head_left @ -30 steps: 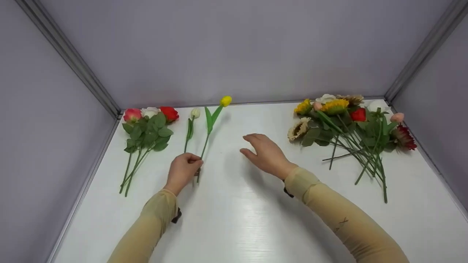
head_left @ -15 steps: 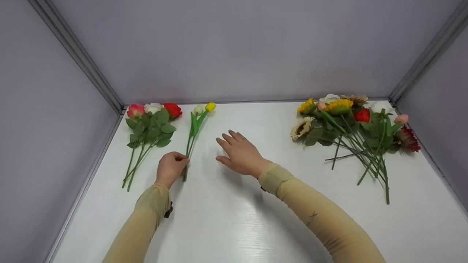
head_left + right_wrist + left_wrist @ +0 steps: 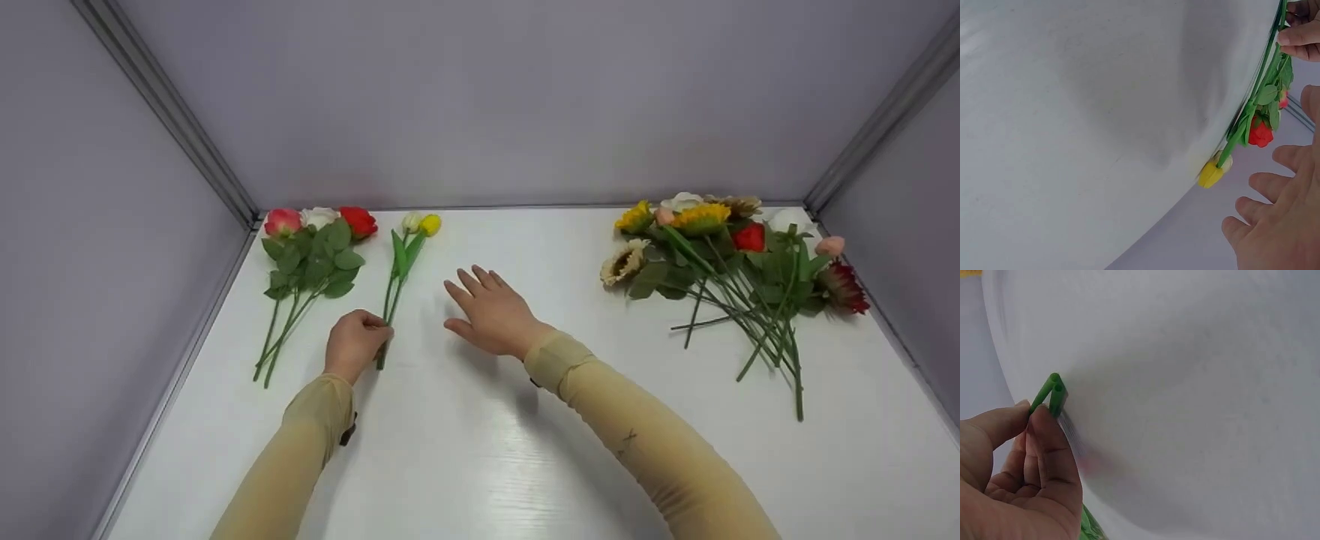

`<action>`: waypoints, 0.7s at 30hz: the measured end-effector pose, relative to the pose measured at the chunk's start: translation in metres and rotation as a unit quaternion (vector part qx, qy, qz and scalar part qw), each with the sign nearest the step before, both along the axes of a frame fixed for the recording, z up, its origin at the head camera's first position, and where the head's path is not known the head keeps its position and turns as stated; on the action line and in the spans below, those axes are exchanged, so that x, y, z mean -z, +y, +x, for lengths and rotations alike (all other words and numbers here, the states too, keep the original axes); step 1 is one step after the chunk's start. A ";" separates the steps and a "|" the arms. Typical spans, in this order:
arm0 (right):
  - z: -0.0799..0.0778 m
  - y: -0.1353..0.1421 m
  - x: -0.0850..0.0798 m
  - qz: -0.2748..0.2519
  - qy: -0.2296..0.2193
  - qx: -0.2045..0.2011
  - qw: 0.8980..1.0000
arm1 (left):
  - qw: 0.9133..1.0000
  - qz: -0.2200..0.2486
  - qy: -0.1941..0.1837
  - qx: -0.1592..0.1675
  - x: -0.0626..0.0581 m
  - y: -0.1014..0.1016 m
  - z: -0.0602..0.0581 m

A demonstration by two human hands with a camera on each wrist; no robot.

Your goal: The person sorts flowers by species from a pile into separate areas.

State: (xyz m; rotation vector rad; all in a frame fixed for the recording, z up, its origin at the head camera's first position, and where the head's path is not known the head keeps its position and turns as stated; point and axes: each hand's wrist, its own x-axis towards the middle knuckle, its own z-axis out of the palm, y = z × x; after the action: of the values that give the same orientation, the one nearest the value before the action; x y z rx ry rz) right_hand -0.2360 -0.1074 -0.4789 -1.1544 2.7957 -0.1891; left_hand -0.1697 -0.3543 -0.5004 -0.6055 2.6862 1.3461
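Note:
My left hand (image 3: 356,345) pinches green stems low down between thumb and index finger. In the left wrist view two stem ends (image 3: 1057,385) stick out past the fingertips, side by side. Those stems lead up to a yellow tulip (image 3: 430,225) and a white tulip (image 3: 411,222), whose heads sit close together with their leaves overlapping. My right hand (image 3: 491,311) is held over the table to the right of the tulips, fingers spread and straight, with nothing in it. It is apart from the flowers in the right wrist view as well.
Left of the tulips lie three roses, a pink one (image 3: 283,222), a white one (image 3: 319,217) and a red one (image 3: 358,222). On the right a mixed heap (image 3: 739,277) holds sunflowers, roses and crossed stems. Panel walls (image 3: 487,105) border the white table (image 3: 465,465).
The yellow tulip has moved left against the white one, and the left hand has shifted slightly left. My right hand has moved left toward the tulips and spread its fingers.

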 end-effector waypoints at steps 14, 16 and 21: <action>-0.016 0.028 0.004 -0.020 0.016 0.030 0.999 | 0.997 -0.047 0.052 0.024 -0.009 0.000 -0.003; -0.022 0.041 0.005 -0.038 0.032 0.042 0.998 | 0.994 -0.074 0.070 0.045 -0.012 0.008 -0.006; -0.036 0.079 0.003 -0.095 0.074 0.077 0.990 | 0.975 -0.147 0.110 0.122 -0.015 0.039 -0.012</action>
State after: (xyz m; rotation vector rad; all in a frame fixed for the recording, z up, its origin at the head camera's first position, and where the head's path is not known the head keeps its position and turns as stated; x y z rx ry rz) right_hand -0.2718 -0.0287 -0.4820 -1.0275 3.0563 -0.4087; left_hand -0.1816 -0.3148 -0.4854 -0.1389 3.0412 1.0165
